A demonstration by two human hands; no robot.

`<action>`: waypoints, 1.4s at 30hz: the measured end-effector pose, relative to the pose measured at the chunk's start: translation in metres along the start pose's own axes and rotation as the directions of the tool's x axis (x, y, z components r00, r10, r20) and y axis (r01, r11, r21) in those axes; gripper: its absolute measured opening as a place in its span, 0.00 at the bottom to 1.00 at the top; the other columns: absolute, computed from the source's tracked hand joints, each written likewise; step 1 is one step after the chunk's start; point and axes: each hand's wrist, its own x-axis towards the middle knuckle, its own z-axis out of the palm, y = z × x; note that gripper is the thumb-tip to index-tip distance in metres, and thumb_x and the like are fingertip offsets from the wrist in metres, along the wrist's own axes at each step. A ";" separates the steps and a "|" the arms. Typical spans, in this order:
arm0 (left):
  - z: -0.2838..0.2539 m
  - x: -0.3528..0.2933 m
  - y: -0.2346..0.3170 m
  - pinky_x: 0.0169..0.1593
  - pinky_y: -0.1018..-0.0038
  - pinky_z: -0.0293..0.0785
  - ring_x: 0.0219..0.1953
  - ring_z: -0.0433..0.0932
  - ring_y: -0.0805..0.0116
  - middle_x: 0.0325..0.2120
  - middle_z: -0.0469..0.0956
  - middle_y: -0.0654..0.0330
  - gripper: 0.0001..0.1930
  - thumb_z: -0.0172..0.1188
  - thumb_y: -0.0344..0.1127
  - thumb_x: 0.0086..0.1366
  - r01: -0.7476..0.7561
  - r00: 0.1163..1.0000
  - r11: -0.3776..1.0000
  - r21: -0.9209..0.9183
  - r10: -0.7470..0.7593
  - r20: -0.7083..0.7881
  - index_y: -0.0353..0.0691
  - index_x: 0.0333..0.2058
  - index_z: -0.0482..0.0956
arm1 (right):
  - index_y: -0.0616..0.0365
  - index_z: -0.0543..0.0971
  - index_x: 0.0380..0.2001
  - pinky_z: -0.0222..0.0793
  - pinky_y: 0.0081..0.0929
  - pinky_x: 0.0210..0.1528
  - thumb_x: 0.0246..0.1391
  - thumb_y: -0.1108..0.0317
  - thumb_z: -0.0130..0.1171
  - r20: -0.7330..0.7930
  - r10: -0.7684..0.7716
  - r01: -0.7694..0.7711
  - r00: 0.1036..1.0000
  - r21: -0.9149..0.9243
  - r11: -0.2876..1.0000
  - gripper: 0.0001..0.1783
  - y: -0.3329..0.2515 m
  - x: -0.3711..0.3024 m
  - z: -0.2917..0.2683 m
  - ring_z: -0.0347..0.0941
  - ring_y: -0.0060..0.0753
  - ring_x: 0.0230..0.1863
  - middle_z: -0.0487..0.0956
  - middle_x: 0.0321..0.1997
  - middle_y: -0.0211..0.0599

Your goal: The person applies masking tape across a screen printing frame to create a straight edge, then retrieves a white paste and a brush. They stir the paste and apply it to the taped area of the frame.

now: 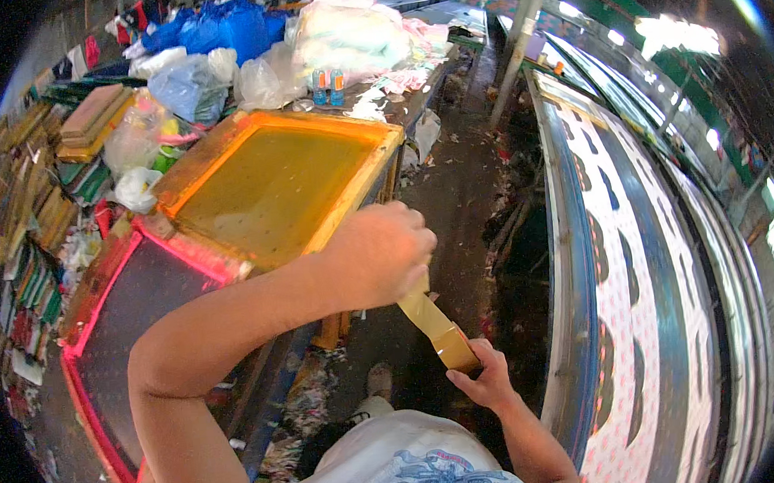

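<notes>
Your left hand (379, 255) hides the end of the tan tape (424, 315); your right hand (486, 378) covers part of its roll (456, 349). Left arm (240, 315) blocks some pink-edged screen (145, 312). Lower edge crops your T-shirt (402, 460), long printing table (581, 318). Bottle (337, 88) labels: too small.

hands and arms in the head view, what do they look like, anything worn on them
The ungloved left hand and ungloved right hand have bare wrists and forearms, without watch or sleeves; the white cloth shirt bears a blue-and-red print.
</notes>
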 end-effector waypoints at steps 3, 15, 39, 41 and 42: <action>0.052 0.065 -0.056 0.49 0.60 0.82 0.44 0.83 0.54 0.35 0.82 0.58 0.09 0.72 0.41 0.62 -0.061 0.998 0.997 -0.050 0.059 -0.038 0.44 0.32 0.84 | 0.64 0.83 0.53 0.79 0.31 0.50 0.49 0.69 0.81 0.055 0.202 -0.201 0.978 -0.021 0.979 0.28 0.042 0.050 -0.025 0.85 0.32 0.43 0.88 0.44 0.44; 0.199 0.336 -0.247 0.43 0.56 0.80 0.38 0.82 0.51 0.28 0.80 0.58 0.07 0.70 0.38 0.61 -0.053 0.978 0.958 -0.282 -0.008 -0.210 0.43 0.28 0.84 | 0.67 0.83 0.55 0.79 0.29 0.56 0.55 0.75 0.75 -0.158 0.526 -0.415 0.835 0.446 0.793 0.24 0.226 0.236 -0.095 0.83 0.24 0.47 0.87 0.48 0.33; 0.439 0.811 -0.656 0.43 0.56 0.82 0.39 0.86 0.53 0.28 0.85 0.58 0.07 0.72 0.39 0.49 0.308 0.813 0.951 -0.023 -0.275 -0.513 0.45 0.23 0.87 | 0.65 0.80 0.54 0.76 0.28 0.54 0.59 0.69 0.79 0.026 0.318 -0.303 0.948 0.384 0.872 0.24 0.694 0.817 -0.273 0.78 0.26 0.46 0.83 0.47 0.35; 0.444 0.853 -0.679 0.42 0.57 0.83 0.39 0.86 0.54 0.28 0.86 0.59 0.06 0.72 0.40 0.48 0.263 0.868 0.964 -0.046 -0.257 -0.426 0.46 0.23 0.88 | 0.63 0.79 0.52 0.77 0.30 0.55 0.58 0.67 0.80 -0.021 0.342 -0.295 0.940 0.460 0.838 0.24 0.729 0.844 -0.285 0.78 0.27 0.46 0.83 0.48 0.35; 0.448 0.873 -0.688 0.42 0.58 0.83 0.39 0.86 0.55 0.27 0.87 0.60 0.06 0.72 0.40 0.48 0.245 0.868 0.969 -0.027 -0.232 -0.439 0.47 0.23 0.88 | 0.61 0.78 0.50 0.77 0.30 0.55 0.58 0.66 0.81 -0.043 0.345 -0.277 0.938 0.505 0.818 0.24 0.744 0.861 -0.289 0.78 0.27 0.47 0.82 0.49 0.36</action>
